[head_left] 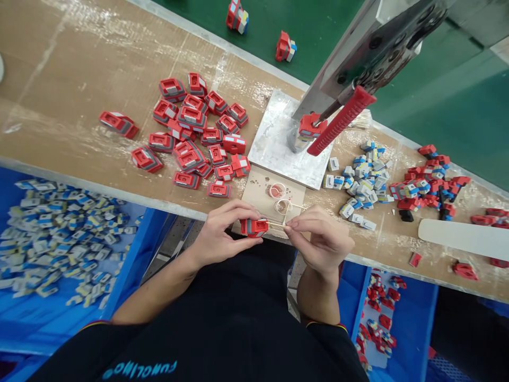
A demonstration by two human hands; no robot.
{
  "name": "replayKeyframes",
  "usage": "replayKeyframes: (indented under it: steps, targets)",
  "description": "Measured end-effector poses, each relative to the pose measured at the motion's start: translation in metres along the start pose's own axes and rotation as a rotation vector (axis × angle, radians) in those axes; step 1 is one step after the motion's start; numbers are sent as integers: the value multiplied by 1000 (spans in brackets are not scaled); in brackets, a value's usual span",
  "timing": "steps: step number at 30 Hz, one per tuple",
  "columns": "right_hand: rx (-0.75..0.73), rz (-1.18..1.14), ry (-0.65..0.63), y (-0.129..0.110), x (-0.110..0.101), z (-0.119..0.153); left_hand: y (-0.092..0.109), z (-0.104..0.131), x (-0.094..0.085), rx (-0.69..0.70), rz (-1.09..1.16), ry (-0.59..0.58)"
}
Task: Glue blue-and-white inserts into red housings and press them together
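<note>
Between the thumb and fingers of my left hand is a red plastic toy part with grey trim. My right hand pinches a thin pale stick, whose far end meets the right side of the red part. Just beyond my hands, two small round cups stand on a stained cardboard piece. A second thin stick leans by the nearer cup. Past the cardboard, a metal press plate carries a red part under a red-handled clamp.
Many red toy parts lie left on the brown-covered table. White-and-blue pieces and red pieces are heaped to the right. Blue bins of parts stand below the table edge. Two assembled pieces sit on the green surface behind.
</note>
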State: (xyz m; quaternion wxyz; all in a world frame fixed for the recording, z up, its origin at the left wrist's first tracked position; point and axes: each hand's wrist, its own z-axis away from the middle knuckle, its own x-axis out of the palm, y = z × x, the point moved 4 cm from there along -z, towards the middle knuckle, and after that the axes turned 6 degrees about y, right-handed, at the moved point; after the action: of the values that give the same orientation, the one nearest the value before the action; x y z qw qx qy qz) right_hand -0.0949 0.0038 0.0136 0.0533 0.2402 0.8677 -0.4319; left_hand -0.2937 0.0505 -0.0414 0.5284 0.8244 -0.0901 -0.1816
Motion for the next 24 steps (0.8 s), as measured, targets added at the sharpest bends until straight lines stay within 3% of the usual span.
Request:
replayKeyframes:
  steps: [6,12,17,24]
  targets:
    - [19,-32,-45,0,-1,1,2,-2,0,17,5,16]
    - [30,-34,7,2,-3,2,4,-2,1,61,-38,-2]
    - [8,-50,-46,-1,-3,2,5,-2,-1,82,-63,11]
    - [-22,-116,-14,-10,5,3,7,-4,1,104,-39,6]
